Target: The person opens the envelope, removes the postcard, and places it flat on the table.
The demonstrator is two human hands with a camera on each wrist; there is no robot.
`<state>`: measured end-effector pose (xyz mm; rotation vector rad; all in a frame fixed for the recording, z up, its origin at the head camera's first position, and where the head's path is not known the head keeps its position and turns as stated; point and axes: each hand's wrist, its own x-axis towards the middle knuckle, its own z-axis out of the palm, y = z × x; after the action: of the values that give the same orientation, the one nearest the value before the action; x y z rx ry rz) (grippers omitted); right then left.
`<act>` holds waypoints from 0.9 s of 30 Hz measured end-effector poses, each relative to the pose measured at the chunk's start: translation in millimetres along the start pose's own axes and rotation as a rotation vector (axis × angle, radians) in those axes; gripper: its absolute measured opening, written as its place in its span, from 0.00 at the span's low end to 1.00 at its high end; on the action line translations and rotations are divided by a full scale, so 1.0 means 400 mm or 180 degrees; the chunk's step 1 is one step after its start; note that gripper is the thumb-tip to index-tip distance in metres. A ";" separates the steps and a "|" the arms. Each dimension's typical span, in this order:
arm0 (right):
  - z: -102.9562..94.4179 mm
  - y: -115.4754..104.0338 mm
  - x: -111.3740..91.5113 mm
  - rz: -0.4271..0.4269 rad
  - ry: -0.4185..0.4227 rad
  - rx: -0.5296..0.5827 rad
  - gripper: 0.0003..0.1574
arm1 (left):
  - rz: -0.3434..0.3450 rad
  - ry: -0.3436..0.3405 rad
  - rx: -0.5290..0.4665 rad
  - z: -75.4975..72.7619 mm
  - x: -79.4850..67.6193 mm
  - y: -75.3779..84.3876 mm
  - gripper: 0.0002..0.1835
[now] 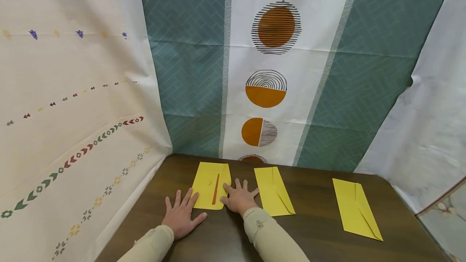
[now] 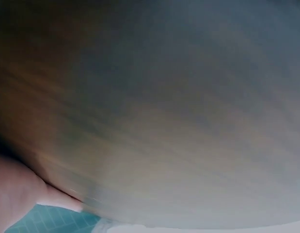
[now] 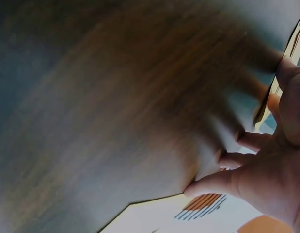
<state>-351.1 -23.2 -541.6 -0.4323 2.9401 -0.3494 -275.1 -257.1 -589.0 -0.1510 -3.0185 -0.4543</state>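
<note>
The envelope (image 1: 203, 189) in the lower middle of the head view lies flat on the surface (image 1: 313, 197), left of two other yellow ones, with a thin red strip (image 1: 216, 189) along its face. It is probably paper: very light, flexible enough to bend or crease under a careless push, and likely to slide easily on the smooth wood. A hold at the opposite long edges would suit it best, with flat, gentle pressure and no squeeze toward the middle.

The left hand (image 1: 181, 219) has its fingers spread, two tips touching the envelope's left edge and the thumb out over bare wood. The right hand (image 1: 240, 199) is spread too, its index finger and thumb at the right edge; neither hand pinches anything. How hard they press cannot be told, and the left wrist view shows little but a blurred surface.

The middle envelope (image 1: 267, 191) lies just beside the right hand, and the far envelope (image 1: 354, 209) sits well apart at the lower right.
</note>
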 end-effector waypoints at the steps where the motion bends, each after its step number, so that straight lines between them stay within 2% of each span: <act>1: 0.001 -0.001 -0.001 0.0000 0.0015 -0.0009 0.39 | -0.0071 -0.0005 -0.0032 0.001 0.004 0.006 0.52; 6: 0.003 -0.004 -0.004 0.0004 0.0080 -0.0030 0.39 | -0.0555 0.0031 -0.0250 0.001 0.038 0.060 0.57; 10: 0.005 -0.002 -0.007 -0.0003 0.0075 0.0010 0.39 | -0.0806 0.0070 -0.0239 -0.008 0.056 0.102 0.55; 14: 0.005 -0.001 -0.011 0.0017 0.0064 0.0026 0.39 | -0.0903 0.0084 -0.0148 -0.011 0.063 0.127 0.53; 19: -0.001 -0.004 -0.017 0.0031 0.0072 0.0036 0.39 | -0.0933 0.0059 -0.0066 -0.005 0.065 0.137 0.49; 23: -0.004 -0.006 -0.019 0.0032 0.0065 0.0045 0.39 | -0.0970 -0.0019 -0.0003 -0.003 0.069 0.138 0.49; 27: -0.004 -0.006 -0.019 0.0034 0.0057 0.0085 0.39 | -0.1092 -0.0148 -0.0058 -0.016 0.079 0.146 0.50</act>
<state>-343.4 -22.9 -538.3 -0.4122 2.9504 -0.3926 -299.6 -200.7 -562.7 0.3658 -3.0919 -0.5092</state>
